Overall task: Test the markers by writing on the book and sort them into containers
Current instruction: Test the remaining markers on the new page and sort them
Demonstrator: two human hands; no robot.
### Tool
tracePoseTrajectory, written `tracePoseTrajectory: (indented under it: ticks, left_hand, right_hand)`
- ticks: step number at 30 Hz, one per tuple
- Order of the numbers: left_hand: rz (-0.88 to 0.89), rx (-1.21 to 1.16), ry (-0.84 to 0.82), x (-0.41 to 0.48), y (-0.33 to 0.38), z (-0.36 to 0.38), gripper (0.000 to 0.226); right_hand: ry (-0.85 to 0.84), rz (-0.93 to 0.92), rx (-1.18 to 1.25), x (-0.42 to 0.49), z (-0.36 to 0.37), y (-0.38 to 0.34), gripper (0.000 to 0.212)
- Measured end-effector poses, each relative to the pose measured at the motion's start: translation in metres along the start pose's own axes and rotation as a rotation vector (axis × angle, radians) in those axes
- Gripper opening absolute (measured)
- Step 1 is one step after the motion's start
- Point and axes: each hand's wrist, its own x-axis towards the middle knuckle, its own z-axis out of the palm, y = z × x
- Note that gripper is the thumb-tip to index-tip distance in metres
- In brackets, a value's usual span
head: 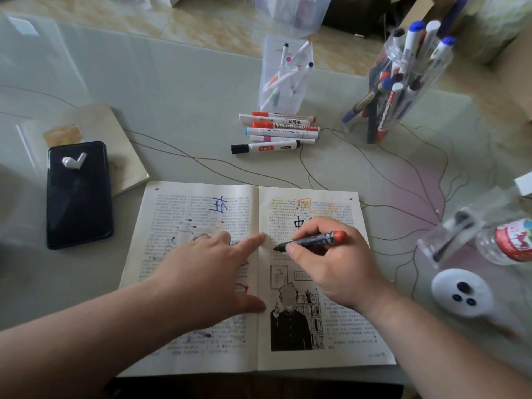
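On the table (pixel 201 90) the left hand (pixel 207 272) presses the open book (pixel 201 349) with fingers straight, while the right hand (pixel 331 266) pinches a marker (pixel 313 240), tip on the right page.

WHITEBOARD on red-capped marker (pixel 288 126), perhaps 在 on book (pixel 178 214)

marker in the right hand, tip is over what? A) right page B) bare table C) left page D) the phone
A: the right hand grips the marker with its tip at the right page of the book, just past the gutter, while the left hand rests flat on the book.
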Motion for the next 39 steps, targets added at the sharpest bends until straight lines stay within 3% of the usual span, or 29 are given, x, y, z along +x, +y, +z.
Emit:
tracePoseTrajectory:
  ticks: [14, 26, 32, 34, 39]
  left_hand:
    - [0.003, 0.004, 0.008, 0.0, -0.001, 0.001, 0.106]
    - [-0.006, 0.0, -0.007, -0.001, 0.001, -0.001, 0.106]
    - [-0.006, -0.001, -0.006, -0.002, 0.003, -0.004, 0.106]
    - [-0.004, -0.008, 0.002, -0.003, 0.004, -0.004, 0.106]
    - [0.032, -0.113, 0.067, -0.008, 0.005, -0.007, 0.113]
  right_hand:
    - [0.071, 0.065, -0.068, 0.005, -0.006, 0.002, 0.017]
    - [0.018, 0.004, -0.052, -0.002, 0.0, -0.003, 0.014]
    - [-0.149, 0.021, -0.034, -0.005, 0.002, -0.002, 0.017]
    - [-0.125, 0.002, -0.03, -0.005, 0.0, -0.001, 0.017]
    - [-0.048, -0.005, 0.224, 0.0, -0.009, -0.005, 0.009]
